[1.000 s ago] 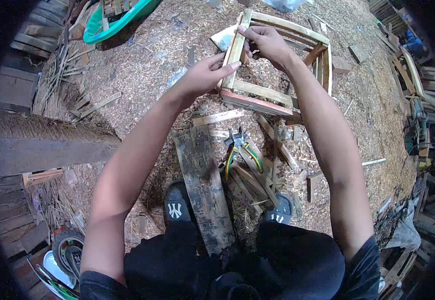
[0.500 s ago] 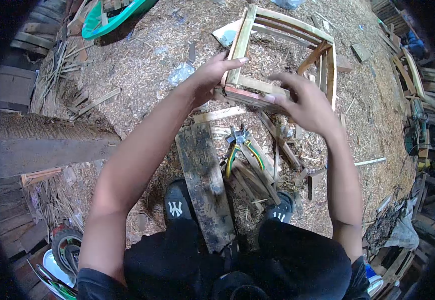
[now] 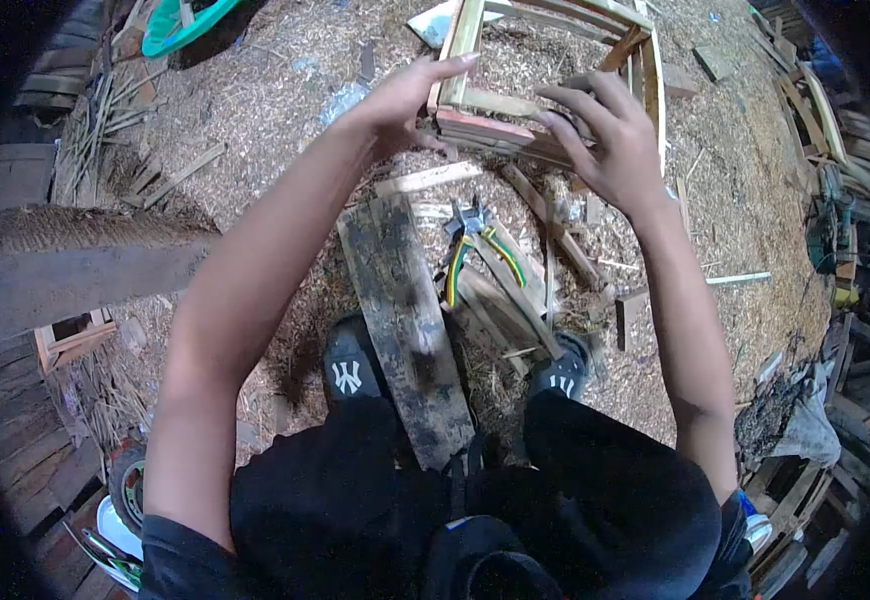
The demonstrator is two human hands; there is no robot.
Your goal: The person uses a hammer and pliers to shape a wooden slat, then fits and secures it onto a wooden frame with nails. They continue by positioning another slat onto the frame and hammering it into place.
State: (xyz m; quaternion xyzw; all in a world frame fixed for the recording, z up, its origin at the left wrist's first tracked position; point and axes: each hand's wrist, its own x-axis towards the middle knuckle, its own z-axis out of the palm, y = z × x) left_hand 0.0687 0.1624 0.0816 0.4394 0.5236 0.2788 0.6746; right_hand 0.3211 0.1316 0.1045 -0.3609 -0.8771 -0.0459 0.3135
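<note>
A box-shaped crate of pale wooden slats (image 3: 469, 45) is at the top of the head view, its near side carrying a reddish slat (image 3: 495, 127). My left hand (image 3: 405, 100) is closed around the crate's near left corner, thumb along the upright. By the near side, my right hand (image 3: 615, 140) has its fingers bent but apart from the thumb; I see nothing held between them. Below the crate, pliers (image 3: 485, 250) with yellow-green handles lie spread on scrap wood. A worn, dark-stained plank (image 3: 395, 310) lies between my feet.
Wood shavings and loose sticks cover the ground. A thick beam (image 3: 85, 265) juts in from the left. A green plastic tub (image 3: 177, 30) is at the upper left. A wheel (image 3: 128, 485) stands at the lower left, and stacked wood lines the right side.
The crate and both hands appear higher in the view, as do the pliers and plank. My right hand's thumb has lifted off the near slat. My left hand keeps its hold.
</note>
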